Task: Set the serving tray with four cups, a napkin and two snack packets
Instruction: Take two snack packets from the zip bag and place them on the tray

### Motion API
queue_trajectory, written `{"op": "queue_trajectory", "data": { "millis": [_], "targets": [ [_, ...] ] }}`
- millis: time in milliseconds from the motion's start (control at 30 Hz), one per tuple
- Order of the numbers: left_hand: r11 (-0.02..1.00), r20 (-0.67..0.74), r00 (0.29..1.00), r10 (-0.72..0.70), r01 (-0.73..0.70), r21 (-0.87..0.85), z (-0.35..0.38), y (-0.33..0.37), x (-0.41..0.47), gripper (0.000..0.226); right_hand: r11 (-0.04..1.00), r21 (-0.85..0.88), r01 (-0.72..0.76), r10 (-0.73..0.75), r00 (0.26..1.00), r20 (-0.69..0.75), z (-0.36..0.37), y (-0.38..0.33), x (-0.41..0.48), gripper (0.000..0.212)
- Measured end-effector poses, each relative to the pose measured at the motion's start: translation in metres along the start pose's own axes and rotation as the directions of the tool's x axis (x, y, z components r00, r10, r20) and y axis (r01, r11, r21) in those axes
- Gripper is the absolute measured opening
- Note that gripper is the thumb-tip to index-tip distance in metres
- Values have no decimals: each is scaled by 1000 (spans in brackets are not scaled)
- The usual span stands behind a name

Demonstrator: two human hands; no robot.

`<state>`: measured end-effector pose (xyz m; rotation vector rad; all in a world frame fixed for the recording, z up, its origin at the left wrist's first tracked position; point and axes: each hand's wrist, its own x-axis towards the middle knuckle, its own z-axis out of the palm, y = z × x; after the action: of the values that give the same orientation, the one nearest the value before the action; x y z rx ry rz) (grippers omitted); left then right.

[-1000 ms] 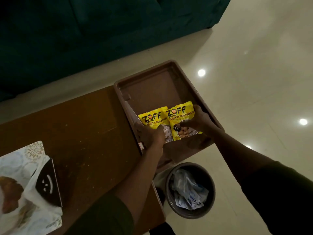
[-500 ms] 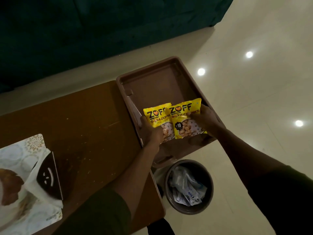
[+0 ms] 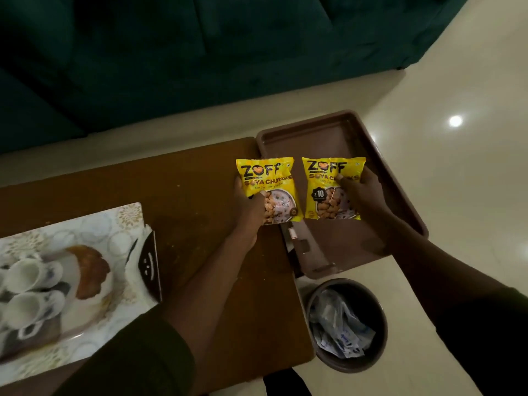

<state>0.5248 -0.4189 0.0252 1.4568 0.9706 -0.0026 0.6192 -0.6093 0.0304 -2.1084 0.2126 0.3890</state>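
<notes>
Two yellow "Zoff Soya Chunks" snack packets are held up, one in each hand. My left hand (image 3: pixel 248 207) grips the left packet (image 3: pixel 268 184) over the table's right end. My right hand (image 3: pixel 361 192) grips the right packet (image 3: pixel 328 190) above the brown tray (image 3: pixel 323 132), which overhangs the table's right edge. At the far left a white patterned serving tray (image 3: pixel 125 221) carries white cups (image 3: pixel 25 277) lying on their sides and an orange-brown cloth or napkin (image 3: pixel 90 271).
The brown wooden table (image 3: pixel 185 178) runs across the view. A dark napkin holder (image 3: pixel 150 264) stands by the patterned tray. A round waste bin (image 3: pixel 347 324) with wrappers sits on the floor below the brown tray. A dark green sofa (image 3: pixel 200 52) fills the back.
Both packets have been lifted out of the brown tray and moved apart, the left one leftward over the table. The view has swung left, so the cups on the patterned tray now show.
</notes>
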Motion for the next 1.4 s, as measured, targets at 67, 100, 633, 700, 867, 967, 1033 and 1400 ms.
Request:
{"op": "queue_trajectory", "data": {
  "millis": [67, 100, 633, 700, 867, 967, 1033, 1400],
  "targets": [
    [999, -32, 999, 33, -33, 15, -25, 5, 0, 64, 999, 38, 1, -1, 1000, -12, 16, -13, -5, 13],
    [998, -57, 997, 52, -51, 22, -41, 7, 1, 66, 998, 59, 2, -1, 1000, -7, 27, -21, -9, 11],
    [986, -481, 861, 167, -159, 58, -342, -2, -9, 42, 975, 116, 189, -212, 948, 237, 253, -162, -122, 15],
    [989, -503, 852, 144, -130, 64, -379, -11, -11, 45, 973, 119, 198, -221, 947, 233, 281, -169, -142, 29],
    [996, -577, 815, 53, -84, -27, -474, -49, -27, 52, 976, 58, 209, -217, 945, 244, 353, -169, -200, 45],
    [997, -612, 791, 13, -56, -52, -522, -77, -35, 36, 978, -68, 196, -168, 942, 290, 381, -153, -223, 47],
    [999, -621, 784, 19, -40, -20, -552, -96, -37, 28, 971, -150, 187, -138, 948, 288, 394, -142, -233, 43],
    [1000, -551, 834, -5, 11, 7, -604, -186, -6, 25, 956, -244, 165, -120, 975, 189, 436, -103, -255, 41]
  ]
}}
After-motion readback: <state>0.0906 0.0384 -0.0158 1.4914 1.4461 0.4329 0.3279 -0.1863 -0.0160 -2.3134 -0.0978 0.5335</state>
